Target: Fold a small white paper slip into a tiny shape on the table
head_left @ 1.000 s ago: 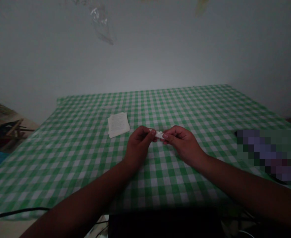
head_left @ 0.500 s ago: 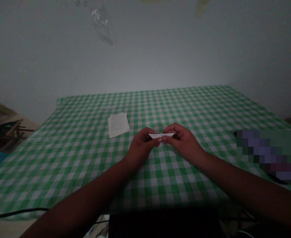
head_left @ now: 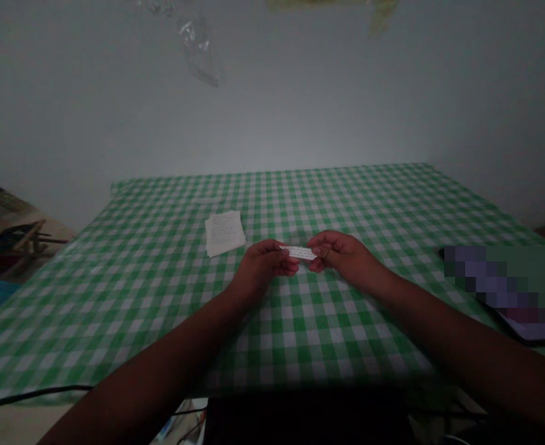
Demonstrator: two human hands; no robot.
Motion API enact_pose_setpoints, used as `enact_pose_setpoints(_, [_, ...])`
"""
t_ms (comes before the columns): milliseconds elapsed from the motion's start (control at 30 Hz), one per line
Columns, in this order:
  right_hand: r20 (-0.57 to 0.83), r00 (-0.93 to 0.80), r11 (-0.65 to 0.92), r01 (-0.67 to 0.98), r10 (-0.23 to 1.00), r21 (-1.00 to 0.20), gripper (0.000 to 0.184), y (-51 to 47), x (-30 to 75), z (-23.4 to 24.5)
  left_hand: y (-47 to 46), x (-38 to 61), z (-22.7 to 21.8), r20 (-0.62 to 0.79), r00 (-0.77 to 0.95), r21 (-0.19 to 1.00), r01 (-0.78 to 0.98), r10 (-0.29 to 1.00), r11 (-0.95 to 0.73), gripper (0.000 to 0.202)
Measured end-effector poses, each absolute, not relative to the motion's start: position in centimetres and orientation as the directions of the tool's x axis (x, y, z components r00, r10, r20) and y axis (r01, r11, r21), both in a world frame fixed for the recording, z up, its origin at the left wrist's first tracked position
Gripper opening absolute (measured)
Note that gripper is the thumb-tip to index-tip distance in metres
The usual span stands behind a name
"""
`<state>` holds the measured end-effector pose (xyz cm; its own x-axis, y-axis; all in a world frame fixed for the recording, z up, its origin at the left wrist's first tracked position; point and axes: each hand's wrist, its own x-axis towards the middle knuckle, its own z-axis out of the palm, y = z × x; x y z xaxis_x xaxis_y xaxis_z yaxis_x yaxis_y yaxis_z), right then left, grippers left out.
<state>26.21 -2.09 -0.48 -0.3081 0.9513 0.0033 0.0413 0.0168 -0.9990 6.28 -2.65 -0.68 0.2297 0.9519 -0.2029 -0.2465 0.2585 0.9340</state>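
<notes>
A small folded piece of printed paper (head_left: 300, 253) is stretched between my two hands, above the checked tablecloth. My left hand (head_left: 268, 262) pinches its left end between thumb and fingers. At the other end, my right hand (head_left: 334, 252) grips it the same way. The strip lies nearly level, with lines of print on the side facing me. Left of and beyond my left hand rests a stack of printed paper sheets (head_left: 226, 233), roughly square and slightly uneven at the edges.
A green and white checked cloth (head_left: 161, 296) covers the table, which meets a pale wall (head_left: 300, 111). On the right lies a dark-edged flat object (head_left: 499, 290), blurred out by pixelation. A black cable (head_left: 35, 392) crosses the near left edge. Clear plastic (head_left: 200, 52) hangs on the wall.
The folded paper has turned from a thin, pointed boat-like edge to a flat printed strip. My thumbs have moved apart from its middle towards its ends.
</notes>
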Motion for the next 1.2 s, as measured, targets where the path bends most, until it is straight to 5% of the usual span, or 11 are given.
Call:
enact_pose_setpoints(133, [0.044,-0.356,0.098,0.136,0.934,-0.986,0.010,-2.1,26.4,-0.5,-2.1,6.0,-1.3,-0.135,0.137,0.989,-0.035,0.981,0.141,0.025])
enact_pose_setpoints(267, [-0.023,-0.358,0.008,0.085,0.933,-0.996,0.013,-2.1,26.4,-0.7,-1.1,5.3,-1.5,-0.042,0.001,0.997,0.070,0.999,0.042,0.023])
enact_pose_setpoints(433, [-0.150,-0.173,-0.177,-0.156,0.973,-0.972,0.069,-2.2,25.7,-1.6,-0.8,4.9,-1.5,0.018,-0.042,0.991,0.136,0.999,-0.012,0.025])
enact_pose_setpoints(567, [-0.167,-0.134,-0.177,-0.065,0.977,-0.982,0.075,-2.5,25.5,-2.2,-1.1,5.0,-1.6,0.071,-0.020,0.980,0.189,0.997,-0.066,0.027])
enact_pose_setpoints(767, [-0.038,-0.169,-0.031,0.042,0.985,-0.999,0.028,-3.0,25.8,-0.7,-2.3,5.7,-0.9,0.135,0.092,0.949,0.274,0.987,-0.155,0.030])
enact_pose_setpoints(967, [0.223,-0.166,0.261,0.266,0.961,-0.928,0.017,-6.6,28.3,2.4,-5.0,7.5,2.6,0.283,0.316,0.849,0.357,0.906,-0.390,0.040])
enact_pose_setpoints(1100, [0.461,0.001,0.357,0.630,0.888,-0.689,0.030,-11.5,32.1,2.0,-7.8,9.5,5.8,0.393,0.485,0.764,0.300,0.781,-0.571,0.042])
enact_pose_setpoints(1200, [0.638,0.082,0.291,0.841,0.765,-0.456,0.028,-14.6,36.0,0.1,-9.3,11.7,7.4,0.466,0.578,0.714,0.201,0.670,-0.670,0.043])
